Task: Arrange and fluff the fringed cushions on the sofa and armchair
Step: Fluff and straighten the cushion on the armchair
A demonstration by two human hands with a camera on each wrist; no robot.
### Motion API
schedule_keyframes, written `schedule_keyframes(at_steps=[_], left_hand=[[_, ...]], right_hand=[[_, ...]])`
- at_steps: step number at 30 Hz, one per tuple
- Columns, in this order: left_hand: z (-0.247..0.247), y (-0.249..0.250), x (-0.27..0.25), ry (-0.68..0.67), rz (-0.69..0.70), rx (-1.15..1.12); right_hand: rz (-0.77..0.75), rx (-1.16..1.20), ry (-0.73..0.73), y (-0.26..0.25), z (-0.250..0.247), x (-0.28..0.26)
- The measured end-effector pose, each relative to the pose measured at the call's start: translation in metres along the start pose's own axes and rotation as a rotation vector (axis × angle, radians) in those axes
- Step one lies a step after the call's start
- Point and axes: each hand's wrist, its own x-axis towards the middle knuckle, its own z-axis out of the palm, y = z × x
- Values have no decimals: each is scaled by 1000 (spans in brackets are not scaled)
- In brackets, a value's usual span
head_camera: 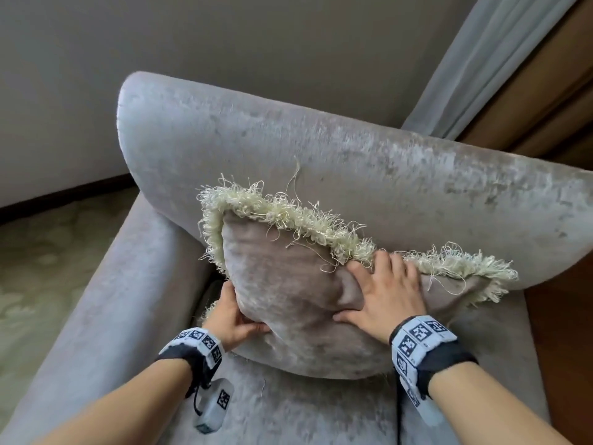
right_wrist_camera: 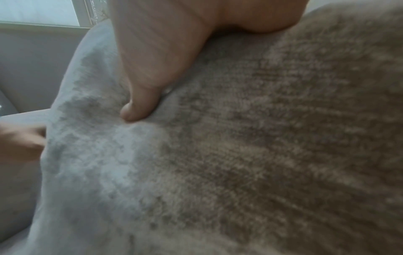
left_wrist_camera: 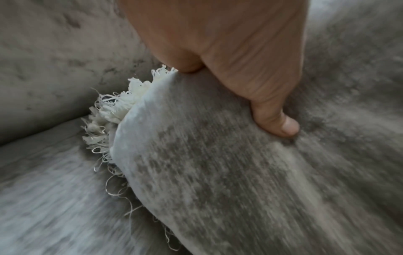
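A taupe velvet cushion (head_camera: pixel 288 303) with a cream fringe (head_camera: pixel 288 216) leans on the backrest (head_camera: pixel 321 149) of a grey velvet armchair, its lower edge on the seat (head_camera: pixel 288 412). My left hand (head_camera: pixel 239 316) grips the cushion's lower left edge, thumb on the front face and fingers hidden behind. In the left wrist view the thumb (left_wrist_camera: pixel 277 120) digs into the cushion (left_wrist_camera: pixel 218 172) beside its fringe (left_wrist_camera: pixel 113 107). My right hand (head_camera: pixel 385 293) lies flat with fingers spread, pressing a dent into the upper right of the front face. Its thumb (right_wrist_camera: pixel 141 103) presses the fabric (right_wrist_camera: pixel 240 155).
The chair's left armrest (head_camera: pixel 112 300) runs down the left side, with patterned carpet (head_camera: pixel 48 252) beyond it. A pale curtain (head_camera: pixel 481 65) and wooden panelling (head_camera: pixel 545 107) stand behind the chair at the right. Wooden floor (head_camera: pixel 568 332) shows at the right edge.
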Motion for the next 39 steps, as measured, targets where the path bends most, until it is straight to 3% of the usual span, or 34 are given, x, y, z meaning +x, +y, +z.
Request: schedule_keyframes(at_steps=[6,10,14,19,23,27,36,39], left_hand=[[-27,39,-39,17,148,131],[-58,94,-51,25,267,304],[-97,165,-56,43,338,475],[-126,215,-42,37,428,628],[-111,201,-16,-20,365,748],[-81,164,8,-86,345,856],[-48,130,28,114,285,886],[-57,128,25,111,262,877]], right_hand=[[82,74,39,13,-19,-50],[200,163,99,36,-40,-77],[300,240,154,52,-67,-87],[393,338,97,59,-79,-85],[416,379,18,57,-43,-77],[443,268,-24,56,7,-72],[523,307,-171,64,52,-66],[513,372,-70,62,50,-68]])
